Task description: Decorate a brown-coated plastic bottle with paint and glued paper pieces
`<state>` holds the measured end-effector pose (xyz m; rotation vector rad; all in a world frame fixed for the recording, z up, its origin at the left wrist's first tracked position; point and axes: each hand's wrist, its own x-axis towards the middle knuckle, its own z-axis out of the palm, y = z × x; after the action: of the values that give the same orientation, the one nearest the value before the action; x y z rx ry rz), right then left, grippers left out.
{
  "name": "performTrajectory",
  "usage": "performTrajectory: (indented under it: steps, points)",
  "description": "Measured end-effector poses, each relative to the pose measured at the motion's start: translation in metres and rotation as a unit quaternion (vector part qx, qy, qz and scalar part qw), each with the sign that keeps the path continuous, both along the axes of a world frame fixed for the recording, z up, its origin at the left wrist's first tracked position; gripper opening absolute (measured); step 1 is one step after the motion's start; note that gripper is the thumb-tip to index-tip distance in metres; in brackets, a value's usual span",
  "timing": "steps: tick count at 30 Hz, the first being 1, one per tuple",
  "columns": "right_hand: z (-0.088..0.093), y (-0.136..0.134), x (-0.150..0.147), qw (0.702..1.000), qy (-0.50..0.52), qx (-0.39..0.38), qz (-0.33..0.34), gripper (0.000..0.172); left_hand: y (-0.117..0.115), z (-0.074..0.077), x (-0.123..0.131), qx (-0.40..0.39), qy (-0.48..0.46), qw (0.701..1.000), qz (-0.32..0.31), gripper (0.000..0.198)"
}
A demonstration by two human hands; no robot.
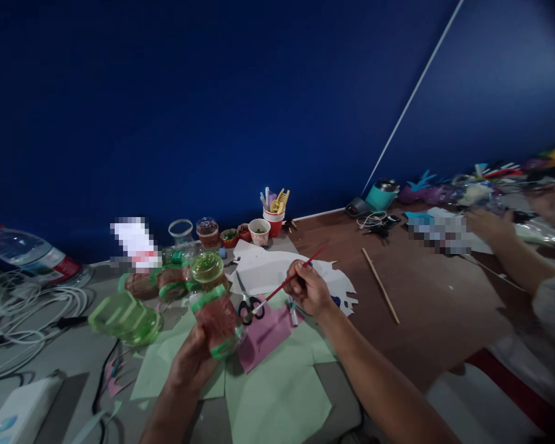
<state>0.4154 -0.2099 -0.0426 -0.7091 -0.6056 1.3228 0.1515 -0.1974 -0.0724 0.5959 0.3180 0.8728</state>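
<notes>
Grey tabletop (81, 361) left, smooth brown tabletop (430, 296) right. On grey: pale green paper sheets (277, 407), tangled white cables (25, 290), white rectangular box (23, 410). On brown: slim, pale wooden stick (380, 285), lying diagonally; turquoise cylindrical container (380, 197) near wall.

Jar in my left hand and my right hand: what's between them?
In the head view, the red paintbrush, with black-handled scissors and pink paper lying below.

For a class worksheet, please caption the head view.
The left hand holds a green-banded jar; the right hand, a red brush near pink paper.
</notes>
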Motion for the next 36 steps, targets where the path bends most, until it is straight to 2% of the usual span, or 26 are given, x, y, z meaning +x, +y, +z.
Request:
performTrajectory:
  steps: [2, 9, 14, 19, 27, 32, 36]
  points:
    - [0.000, 0.000, 0.000, 1.000, -0.003, -0.001, 0.001, 0.034, 0.000, 0.001, -0.001, -0.003, 0.018, 1.000, 0.016, 0.046]
    - [0.004, -0.003, -0.001, 1.000, -0.018, 0.013, 0.009, 0.034, 0.003, 0.005, 0.002, -0.023, 0.027, 0.999, 0.024, 0.027]
    - [0.006, -0.003, -0.001, 0.999, -0.027, 0.016, 0.009, 0.035, 0.006, 0.000, 0.001, -0.048, 0.037, 0.998, 0.034, 0.028]
    - [0.008, -0.004, -0.004, 0.999, -0.038, 0.024, 0.020, 0.036, 0.003, 0.004, 0.004, -0.043, 0.037, 0.998, 0.029, 0.034]
    - [-0.001, 0.000, 0.006, 0.998, -0.060, 0.020, -0.015, 0.033, 0.002, 0.010, 0.006, -0.040, 0.018, 0.998, 0.047, 0.016]
    - [0.004, -0.001, 0.004, 0.999, -0.031, 0.020, -0.039, 0.034, 0.002, 0.011, 0.006, -0.037, 0.031, 0.998, 0.041, 0.019]
    - [0.006, -0.004, -0.002, 0.999, -0.029, 0.023, 0.001, 0.035, 0.002, 0.009, 0.006, -0.029, 0.061, 0.997, 0.028, 0.031]
